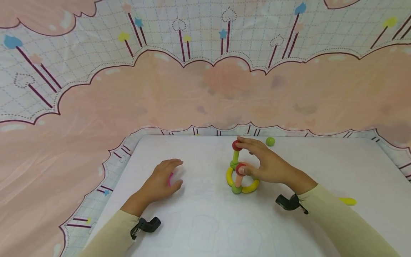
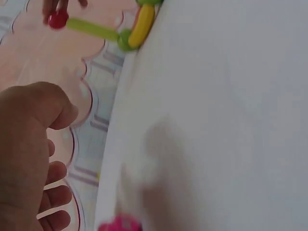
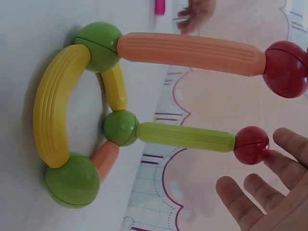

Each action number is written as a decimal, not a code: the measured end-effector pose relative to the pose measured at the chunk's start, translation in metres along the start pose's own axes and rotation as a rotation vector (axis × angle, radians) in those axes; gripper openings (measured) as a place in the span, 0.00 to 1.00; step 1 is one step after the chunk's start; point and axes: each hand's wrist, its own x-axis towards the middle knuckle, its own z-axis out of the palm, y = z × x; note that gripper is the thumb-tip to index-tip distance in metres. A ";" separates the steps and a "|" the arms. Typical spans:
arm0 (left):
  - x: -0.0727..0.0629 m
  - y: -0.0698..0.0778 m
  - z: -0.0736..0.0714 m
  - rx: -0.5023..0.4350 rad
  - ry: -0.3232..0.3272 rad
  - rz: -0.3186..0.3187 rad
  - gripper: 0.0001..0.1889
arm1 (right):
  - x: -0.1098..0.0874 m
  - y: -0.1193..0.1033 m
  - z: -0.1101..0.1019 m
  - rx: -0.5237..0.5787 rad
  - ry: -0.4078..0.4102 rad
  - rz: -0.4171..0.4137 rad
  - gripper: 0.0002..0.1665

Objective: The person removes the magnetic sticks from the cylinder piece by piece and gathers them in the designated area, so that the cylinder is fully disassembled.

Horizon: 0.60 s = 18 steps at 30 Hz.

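A toy frame stands on the table: curved yellow rods [image 3: 50, 108] and an orange one join at green balls [image 3: 72, 180] into a ring. From it rise a light green rod [image 3: 185, 136] and an orange rod [image 3: 192, 54], each capped by a red ball [image 3: 251, 145]. My right hand [image 1: 269, 162] spans the two red balls, fingertips at the far one and thumb at the near one in the head view. To the left my left hand [image 1: 160, 180] hovers with fingers and thumb spread apart. Partly hidden behind it is a bright pink piece [image 1: 170, 179].
A loose green ball [image 1: 270, 141] lies near the table's back edge. At the right a yellow piece [image 1: 348, 201] shows from behind my right sleeve. The white table [image 1: 199, 221] meets a patterned cloth [image 1: 179, 96] at the back and left.
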 end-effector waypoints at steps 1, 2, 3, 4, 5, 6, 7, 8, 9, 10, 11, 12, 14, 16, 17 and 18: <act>0.003 0.006 0.002 -0.003 0.008 0.023 0.32 | 0.000 0.000 0.000 0.000 0.002 -0.004 0.50; 0.006 0.013 0.004 -0.006 0.013 0.043 0.32 | 0.000 -0.001 0.000 0.000 0.003 -0.006 0.50; 0.008 0.019 0.006 -0.009 0.013 0.058 0.31 | 0.000 -0.001 0.000 0.000 0.006 -0.010 0.49; 0.010 0.026 0.008 -0.012 0.010 0.067 0.31 | 0.000 -0.002 0.000 -0.001 0.008 -0.012 0.49; 0.013 0.032 0.010 -0.017 0.004 0.075 0.30 | 0.000 -0.002 0.000 -0.008 0.011 -0.012 0.49; 0.015 0.039 0.012 -0.034 -0.006 0.075 0.30 | 0.000 -0.002 0.000 -0.015 0.015 -0.014 0.49; 0.017 0.045 0.014 -0.053 -0.020 0.071 0.30 | 0.000 -0.002 0.000 -0.022 0.018 -0.015 0.49; 0.020 0.052 0.016 -0.075 -0.036 0.063 0.30 | -0.001 -0.003 -0.001 -0.030 0.022 -0.014 0.49; 0.022 0.058 0.018 -0.097 -0.054 0.054 0.30 | -0.001 -0.003 -0.001 -0.039 0.026 -0.014 0.49; 0.024 0.064 0.020 -0.119 -0.074 0.044 0.30 | -0.002 -0.003 -0.001 -0.049 0.032 -0.014 0.49; 0.026 0.070 0.022 -0.142 -0.092 0.033 0.30 | -0.002 -0.003 -0.002 -0.058 0.037 -0.012 0.50; 0.027 0.076 0.024 -0.162 -0.112 0.021 0.30 | -0.003 -0.003 -0.002 -0.063 0.044 -0.015 0.49; 0.030 0.087 0.029 -0.200 -0.142 0.018 0.30 | -0.005 -0.003 -0.003 -0.071 0.056 -0.018 0.49; 0.033 0.097 0.033 -0.231 -0.164 0.024 0.30 | -0.008 -0.003 -0.004 -0.070 0.072 -0.025 0.48; 0.034 0.101 0.036 -0.244 -0.170 0.029 0.30 | -0.009 -0.003 -0.004 -0.067 0.079 -0.025 0.47; 0.036 0.105 0.038 -0.256 -0.174 0.036 0.30 | -0.011 -0.003 -0.003 -0.062 0.085 -0.025 0.46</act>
